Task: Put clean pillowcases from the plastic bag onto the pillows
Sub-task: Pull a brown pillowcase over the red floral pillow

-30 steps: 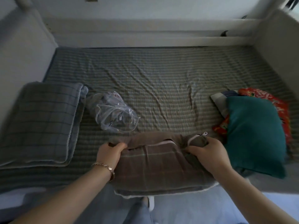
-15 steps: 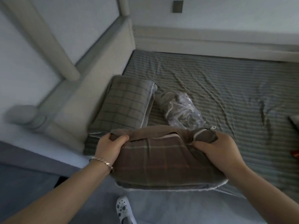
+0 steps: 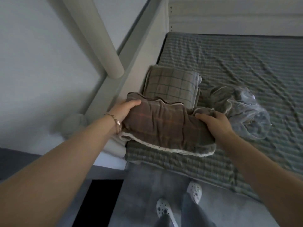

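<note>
Left hand (image 3: 125, 108) and right hand (image 3: 213, 123) each grip an end of the brown pillow (image 3: 165, 126), apparently overlapping the checked pillow (image 3: 170, 84) behind it; plastic bag (image 3: 246, 117) to its right.

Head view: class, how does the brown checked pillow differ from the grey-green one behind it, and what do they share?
Colour: the brown pillow has orange lines, the grey-green pillow dark ones.
Handling: the left hand and right hand grip the brown pillow; no hand is on the grey-green pillow.
Shape: the brown pillow is bunched, the grey-green pillow flat.
Both are checked with pale edging.
</note>
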`<state>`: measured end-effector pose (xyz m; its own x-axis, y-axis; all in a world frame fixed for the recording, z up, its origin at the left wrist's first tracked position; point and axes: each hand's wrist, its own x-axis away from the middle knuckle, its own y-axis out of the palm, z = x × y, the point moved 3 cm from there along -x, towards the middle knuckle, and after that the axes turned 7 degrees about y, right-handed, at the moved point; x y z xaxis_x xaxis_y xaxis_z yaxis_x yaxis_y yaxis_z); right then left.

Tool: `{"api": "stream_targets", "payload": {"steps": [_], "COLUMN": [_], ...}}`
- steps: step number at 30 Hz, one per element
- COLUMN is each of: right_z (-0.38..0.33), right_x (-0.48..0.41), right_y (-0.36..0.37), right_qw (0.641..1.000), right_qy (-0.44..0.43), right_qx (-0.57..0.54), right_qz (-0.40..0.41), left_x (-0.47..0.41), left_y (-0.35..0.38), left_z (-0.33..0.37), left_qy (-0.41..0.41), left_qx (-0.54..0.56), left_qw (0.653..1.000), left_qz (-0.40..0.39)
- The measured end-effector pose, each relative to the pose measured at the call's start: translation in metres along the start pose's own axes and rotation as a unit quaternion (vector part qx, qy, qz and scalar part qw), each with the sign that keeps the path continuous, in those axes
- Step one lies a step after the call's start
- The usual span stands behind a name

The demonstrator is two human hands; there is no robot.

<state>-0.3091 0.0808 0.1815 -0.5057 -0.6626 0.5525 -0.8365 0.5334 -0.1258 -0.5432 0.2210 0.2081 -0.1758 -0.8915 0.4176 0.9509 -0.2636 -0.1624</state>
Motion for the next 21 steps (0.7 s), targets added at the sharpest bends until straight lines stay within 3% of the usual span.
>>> {"api": "stream_targets", "payload": {"steps": [3,9,12,15,18,21], "right_z": [0.004,-0.043,-0.082,-0.099,-0.071,0.005], "right_x": [-0.031,-0.144,-0.214,-0.275,-0.332,-0.355], "right_y": [0.028,0.037,0.046,0.050,0.055,0.058], "right_qw": [1.000,0.996,0.983,0.952,0.978,0.989], "right_qy": [0.014,0.020,0.030,0.024,0.045,0.103], "right_qx": [0.007,-0.091,-0.154,-0.236,-0.140,-0.007], "right_qz": [-0.005,0.003,-0.094,-0.192,-0.147,-0.102], "left_x": [-0.043,-0.178,-0.269,-0.352,-0.358,-0.333], "left_y": [-0.001,0.025,0.038,0.038,0.058,0.077], "left_z": [-0.017,0.013,0.025,0.019,0.004,-0.053], "left_qy": [-0.030,0.003,0.019,0.060,0.092,-0.027], "left_qx": [0.025,0.111,0.058,-0.038,-0.153,-0.232], "left_qw": [0.999,0.990,0.993,0.996,0.983,0.971], "left_qz": [0.036,0.088,0.103,0.047,0.032,-0.058]}}
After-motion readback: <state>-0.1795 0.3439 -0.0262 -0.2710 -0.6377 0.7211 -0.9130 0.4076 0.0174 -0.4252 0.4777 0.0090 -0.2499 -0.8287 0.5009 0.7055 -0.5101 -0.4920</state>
